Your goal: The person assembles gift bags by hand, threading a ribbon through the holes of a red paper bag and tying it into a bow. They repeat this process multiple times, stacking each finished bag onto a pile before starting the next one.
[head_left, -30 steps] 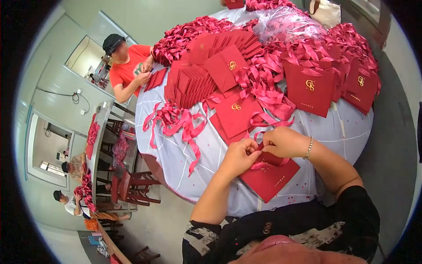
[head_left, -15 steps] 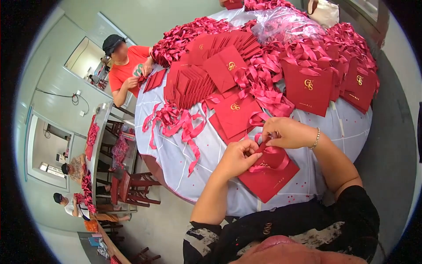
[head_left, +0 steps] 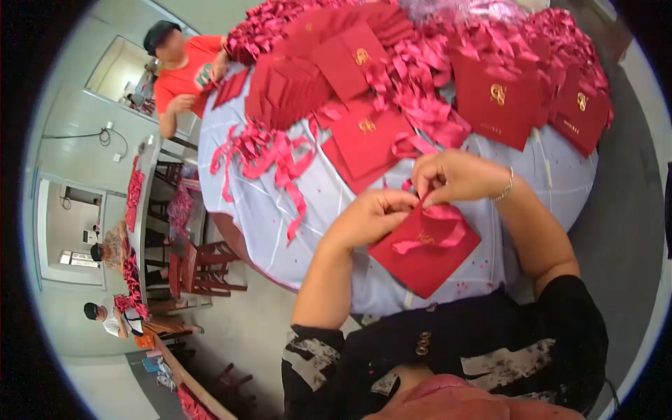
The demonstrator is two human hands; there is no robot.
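A flat red paper bag [head_left: 425, 255] with a gold logo lies at the near edge of the round table [head_left: 322, 203]. A pink-red ribbon [head_left: 442, 225] loops across its top. My left hand [head_left: 371, 215] pinches the bag's upper edge and the ribbon end. My right hand [head_left: 451, 177], with a bracelet at the wrist, pinches the ribbon just above the bag's top. Both hands meet over the bag's upper edge.
Stacks of red bags [head_left: 287, 87], upright finished bags [head_left: 495, 101] and heaps of ribbon [head_left: 269, 154] cover the table's far half. A person in a red shirt [head_left: 183, 73] sits at the far left of the table. Other people and red chairs [head_left: 199, 269] are at another table, left.
The view has tipped downward and closer. The ribbon now lies in a wider loop over the bag, and my right hand has lifted slightly away from my left.
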